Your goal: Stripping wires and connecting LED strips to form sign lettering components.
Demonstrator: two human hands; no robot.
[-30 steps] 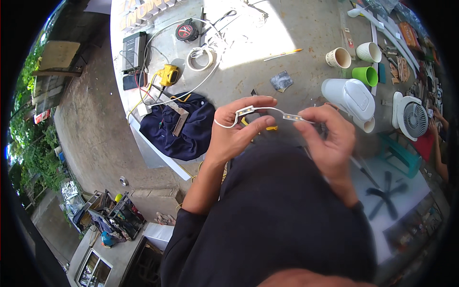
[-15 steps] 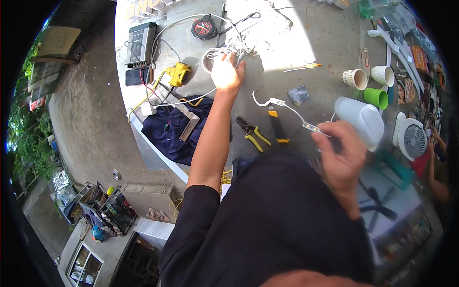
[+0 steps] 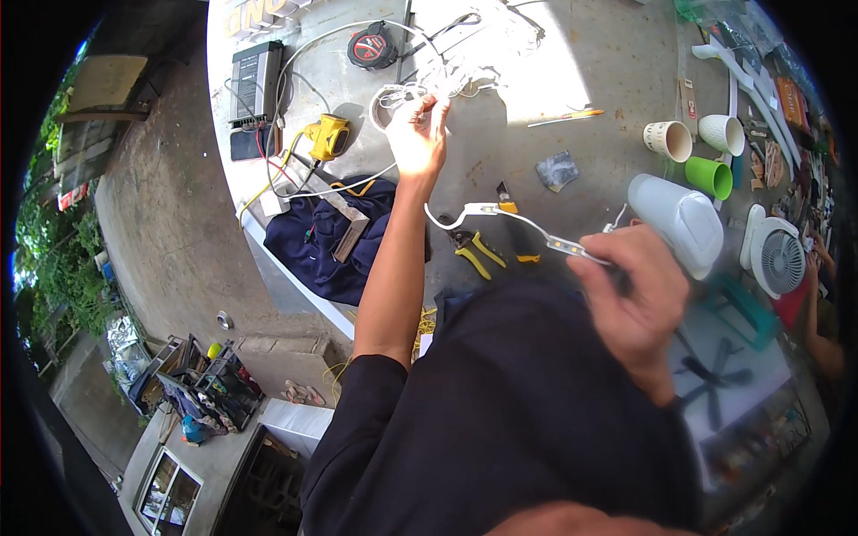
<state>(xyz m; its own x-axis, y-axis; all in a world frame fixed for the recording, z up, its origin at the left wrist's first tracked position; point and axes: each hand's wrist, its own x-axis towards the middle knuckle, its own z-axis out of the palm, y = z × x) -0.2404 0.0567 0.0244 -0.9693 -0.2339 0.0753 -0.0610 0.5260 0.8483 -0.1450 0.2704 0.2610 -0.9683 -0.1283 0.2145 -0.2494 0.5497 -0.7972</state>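
My right hand (image 3: 639, 295) pinches a string of small white LED modules (image 3: 563, 245) joined by white wire, between thumb and forefinger. Its loose end curves leftward over the pliers and the cutter. My left hand (image 3: 418, 143) reaches across the table, fingers bent and a little apart, beside a tangle of white wire (image 3: 465, 82) and a white ring-shaped roll (image 3: 379, 109). I see nothing between its fingers, though bright sun washes out the fingertips. Below lie yellow-handled pliers (image 3: 478, 254) and a yellow and black utility knife (image 3: 518, 228).
A tape measure (image 3: 372, 46), a black power unit (image 3: 256, 82), a yellow tool (image 3: 328, 137) and dark blue cloth (image 3: 313, 250) lie left. At right stand cups (image 3: 668, 141), a white jug (image 3: 675, 223) and a small fan (image 3: 776, 255). A grey pad (image 3: 557, 171) lies mid-table.
My left hand has drawn back slightly from the wire tangle. The LED string in my right hand has swung leftward and down, its end now over the pliers.
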